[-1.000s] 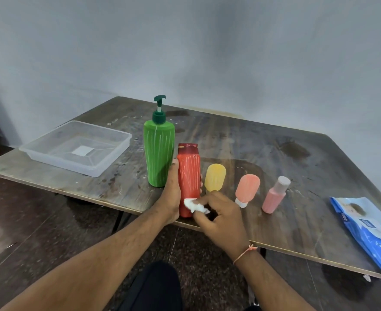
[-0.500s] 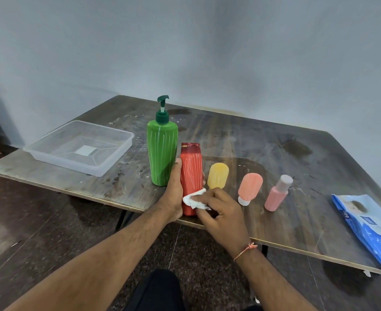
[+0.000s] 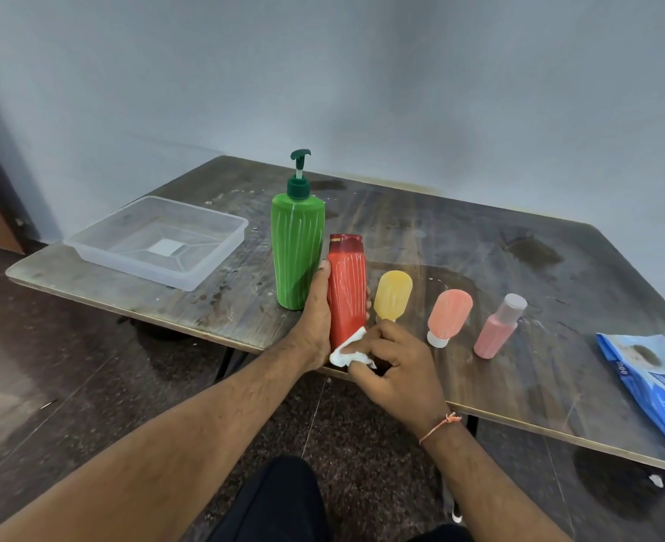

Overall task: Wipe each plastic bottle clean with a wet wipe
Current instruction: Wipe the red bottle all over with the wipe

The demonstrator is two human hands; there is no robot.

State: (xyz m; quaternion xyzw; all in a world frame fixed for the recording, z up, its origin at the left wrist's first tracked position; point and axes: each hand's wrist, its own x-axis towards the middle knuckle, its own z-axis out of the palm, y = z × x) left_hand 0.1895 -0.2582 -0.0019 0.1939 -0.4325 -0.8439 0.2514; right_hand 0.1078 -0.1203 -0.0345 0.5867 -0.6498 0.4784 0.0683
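Note:
A red bottle (image 3: 347,285) stands upright near the table's front edge, streaked with white. My left hand (image 3: 316,318) grips its left side. My right hand (image 3: 395,361) pinches a crumpled white wet wipe (image 3: 348,350) against the bottle's base. Behind and to the left stands a green pump bottle (image 3: 297,248). To the right, in a row, stand a yellow bottle (image 3: 392,294), an orange-pink bottle on its white cap (image 3: 449,315), and a small pink bottle with a pale cap (image 3: 499,326).
A clear plastic tray (image 3: 205,264) sits at the table's left. A blue wet-wipe pack (image 3: 653,381) lies at the right front edge. The dark wooden table (image 3: 518,248) meets a grey wall behind. My dark-clothed knee shows below.
The wipe in my right hand rose slightly along the red bottle's lower part, then came back down to its base. My left hand kept its grip on the bottle.

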